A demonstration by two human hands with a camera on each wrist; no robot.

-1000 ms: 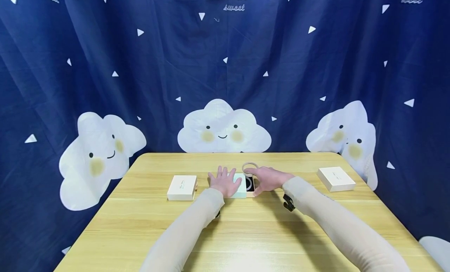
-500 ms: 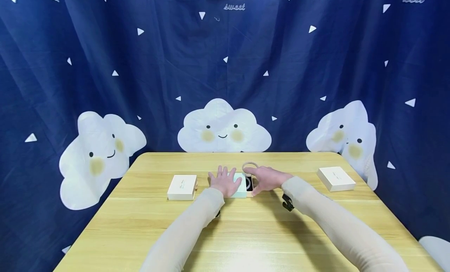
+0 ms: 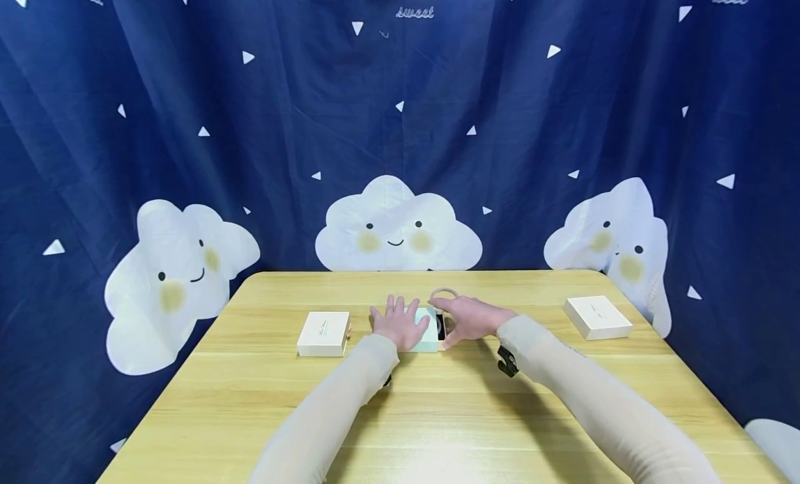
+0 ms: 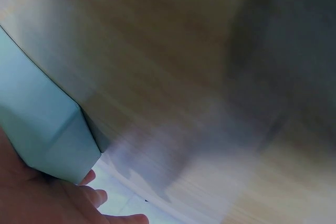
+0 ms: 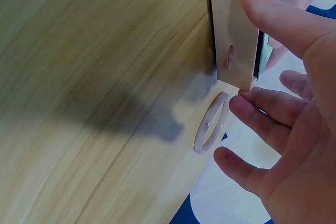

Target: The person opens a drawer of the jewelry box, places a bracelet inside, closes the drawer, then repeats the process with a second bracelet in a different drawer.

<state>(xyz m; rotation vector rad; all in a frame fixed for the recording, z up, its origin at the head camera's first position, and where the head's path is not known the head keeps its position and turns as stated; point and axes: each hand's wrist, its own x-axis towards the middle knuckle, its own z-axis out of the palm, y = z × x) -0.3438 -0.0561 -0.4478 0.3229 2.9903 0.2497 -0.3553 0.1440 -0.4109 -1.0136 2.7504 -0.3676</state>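
My left hand (image 3: 398, 328) is lying flat with spread fingers on the mint cover (image 3: 429, 339). My right hand (image 3: 471, 319) is also spreading: the thumb is touching the near end of the drawer (image 5: 228, 27), one fingertip is touching the far corner, and the other fingers are standing free, pinching nothing. The drawer is sticking out a little from the right side of the cover, between my hands, showing a narrow dark strip of its inside.

I think I am sliding the drawer in its cover. For doing this well, I should be giving equal force to both ends, because a crooked drawer would probably be jamming; my left palm should be pressing evenly. The bangle (image 5: 204, 122) is lying on the table (image 3: 375, 439) just beyond the far corner, so my loose fingers should be avoiding it. Farther out, the left box (image 3: 323, 333) and the right box (image 3: 598, 318) are resting.
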